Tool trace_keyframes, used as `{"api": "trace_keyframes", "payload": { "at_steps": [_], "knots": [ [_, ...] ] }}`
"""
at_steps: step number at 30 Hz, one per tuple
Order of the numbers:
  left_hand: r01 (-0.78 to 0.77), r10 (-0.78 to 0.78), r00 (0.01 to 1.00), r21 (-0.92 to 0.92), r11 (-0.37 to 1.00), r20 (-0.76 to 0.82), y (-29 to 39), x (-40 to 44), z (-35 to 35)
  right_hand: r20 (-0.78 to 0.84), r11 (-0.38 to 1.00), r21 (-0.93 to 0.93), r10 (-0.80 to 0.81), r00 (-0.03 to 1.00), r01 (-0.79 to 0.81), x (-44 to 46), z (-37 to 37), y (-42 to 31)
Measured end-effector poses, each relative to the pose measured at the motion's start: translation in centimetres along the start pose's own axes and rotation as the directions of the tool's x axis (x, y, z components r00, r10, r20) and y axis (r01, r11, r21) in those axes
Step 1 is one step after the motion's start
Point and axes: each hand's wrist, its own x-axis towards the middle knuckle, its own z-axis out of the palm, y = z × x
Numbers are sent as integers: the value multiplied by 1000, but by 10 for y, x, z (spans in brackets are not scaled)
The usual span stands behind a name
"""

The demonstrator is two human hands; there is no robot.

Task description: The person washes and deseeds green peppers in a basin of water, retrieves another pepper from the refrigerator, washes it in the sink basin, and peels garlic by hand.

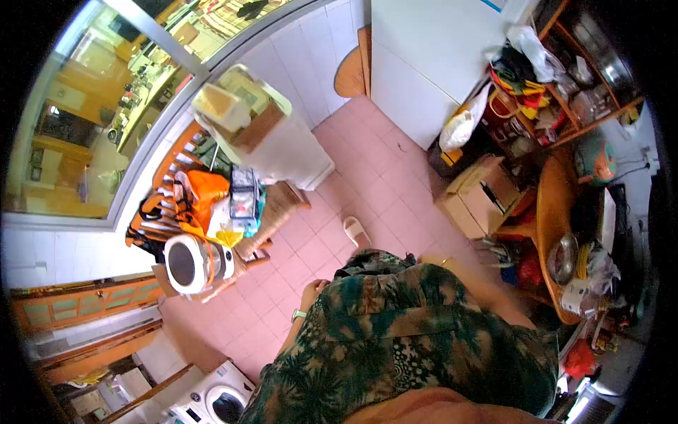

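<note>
My left hand (313, 291) hangs beside the patterned dark green clothing (374, 318) on my body, a pale green watch (299, 314) at its wrist. Its fingers look curled in, with no object visible in them. On the other side, my right hand (432, 261) is close against the clothing, a yellow bangle (445, 261) at the wrist. Motion blur and the cloth hide its fingers. One foot in a light slipper (355, 230) is on the pink tiled floor (367, 184).
To the left, a wooden chair (282, 212) bears bags and a white rice-cooker-like appliance (191, 263); a white bin (282, 148) stands behind it. On the right are a cardboard box (477, 201), a round-edged wooden table (554, 205) and a white fridge (417, 71). A washing machine (212, 396) is lower left.
</note>
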Motion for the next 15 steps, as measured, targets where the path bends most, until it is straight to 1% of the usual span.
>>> {"api": "trace_keyframes", "payload": {
  "at_steps": [2,3,4,5,6,7,8,9,10,11,12,13,14,15],
  "knots": [
    [169,-154,979,116,979,-132,21,34,-30,102,988,-61,147,984,-141,43,-71,-10],
    [142,-126,983,111,984,-135,21,76,-43,70,964,22,264,962,-266,65,-110,-11],
    [146,-134,984,103,984,-117,6,104,-54,36,919,113,377,926,-379,87,-148,-11],
    [175,-166,982,97,980,-91,-4,110,-57,-123,956,109,283,951,-271,102,-177,0],
    [173,-134,978,271,947,-157,28,129,-72,-281,984,92,173,944,-153,128,-214,11],
    [177,-135,977,268,947,-167,69,149,-89,-354,995,-34,75,932,-93,147,-261,15],
    [157,-96,962,230,960,-255,106,158,-102,-409,987,-157,-27,912,-41,158,-306,13],
    [139,-67,941,197,971,-332,131,166,-111,-362,948,-256,89,928,-190,179,-353,9],
    [83,-39,942,120,989,-333,146,180,-118,-530,943,-318,-95,843,-94,189,-392,11],
    [74,-31,941,117,990,-337,131,198,-120,-580,903,-418,-186,793,-95,208,-432,18],
    [-59,108,921,139,989,-375,94,213,-116,-615,850,-516,-283,736,-105,230,-475,25],
    [-187,239,879,164,969,-411,79,233,-115,-591,784,-601,-303,748,-158,254,-522,30],
    [-148,194,888,140,979,-416,77,238,-114,-561,705,-680,-321,763,-204,277,-568,35],
    [-64,101,901,102,993,-422,79,243,-115,-568,667,-703,-316,760,-248,296,-614,33]
  ]
}}
